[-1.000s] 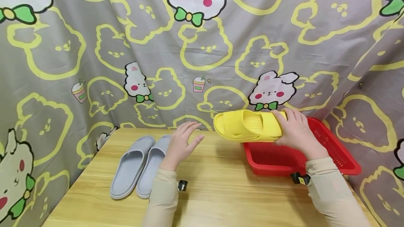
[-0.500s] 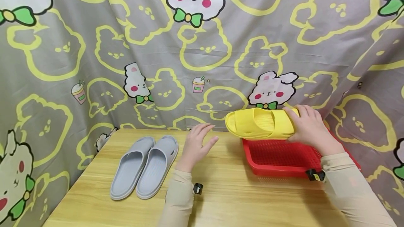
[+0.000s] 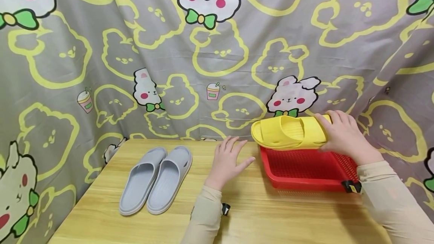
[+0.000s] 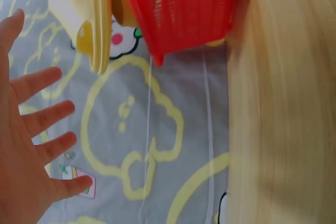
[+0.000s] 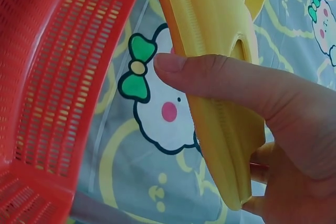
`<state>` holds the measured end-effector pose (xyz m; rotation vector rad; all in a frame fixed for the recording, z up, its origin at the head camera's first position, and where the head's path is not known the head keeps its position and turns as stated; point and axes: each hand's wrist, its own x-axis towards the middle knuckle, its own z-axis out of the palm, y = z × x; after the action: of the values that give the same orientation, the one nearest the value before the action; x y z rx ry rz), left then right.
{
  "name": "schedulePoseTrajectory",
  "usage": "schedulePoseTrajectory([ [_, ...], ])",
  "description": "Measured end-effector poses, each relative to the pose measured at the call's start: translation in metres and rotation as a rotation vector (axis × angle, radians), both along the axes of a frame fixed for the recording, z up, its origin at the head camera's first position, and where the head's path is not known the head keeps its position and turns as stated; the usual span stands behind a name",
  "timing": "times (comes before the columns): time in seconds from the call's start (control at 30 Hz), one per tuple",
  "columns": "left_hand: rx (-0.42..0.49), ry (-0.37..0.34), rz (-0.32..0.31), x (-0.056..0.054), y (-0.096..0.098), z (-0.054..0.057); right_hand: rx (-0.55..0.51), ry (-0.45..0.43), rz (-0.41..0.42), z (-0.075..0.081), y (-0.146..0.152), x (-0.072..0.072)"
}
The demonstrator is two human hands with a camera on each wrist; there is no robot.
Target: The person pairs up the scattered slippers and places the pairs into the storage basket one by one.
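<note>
My right hand grips a yellow slipper by its heel end, thumb on the near side and fingers behind. It hangs sideways above the back of a red perforated basket, toe to the left. In the right wrist view the thumb presses along the side of the slipper. Behind the slipper in the left wrist view shows another yellow part; whether it is a second slipper I cannot tell. Left of the basket, my left hand is held in the air, fingers spread, touching nothing.
Two grey slippers lie side by side on the left of the wooden table, toes toward the back. A grey curtain with cartoon rabbits hangs behind the table and along its sides.
The right hand has carried the yellow slipper to the right, further over the basket. The left hand has moved right as well, away from the grey slippers, which lie where they were.
</note>
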<state>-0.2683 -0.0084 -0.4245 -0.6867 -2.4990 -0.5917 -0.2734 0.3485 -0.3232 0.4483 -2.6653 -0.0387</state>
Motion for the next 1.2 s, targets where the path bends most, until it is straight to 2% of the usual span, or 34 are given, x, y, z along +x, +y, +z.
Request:
schedulePoseTrajectory([
  [0.2, -0.095, -0.096, 0.019, 0.005, 0.017, -0.004, 0.005, -0.027, -0.011, 0.001, 0.008, -0.003],
  [0.43, -0.162, -0.212, 0.003, 0.011, 0.038, -0.01, 0.008, -0.028, -0.013, -0.001, 0.018, -0.005],
  [0.93, -0.236, -0.384, -0.038, 0.02, 0.055, -0.016, 0.036, -0.079, -0.039, -0.001, 0.031, -0.012],
  [1.0, -0.231, -0.404, -0.039, 0.021, 0.056, -0.016, 0.045, -0.082, -0.038, 0.0, 0.032, -0.012],
  [1.2, -0.232, -0.405, -0.027, 0.022, 0.057, -0.017, 0.071, -0.101, -0.031, 0.002, 0.033, -0.016],
])
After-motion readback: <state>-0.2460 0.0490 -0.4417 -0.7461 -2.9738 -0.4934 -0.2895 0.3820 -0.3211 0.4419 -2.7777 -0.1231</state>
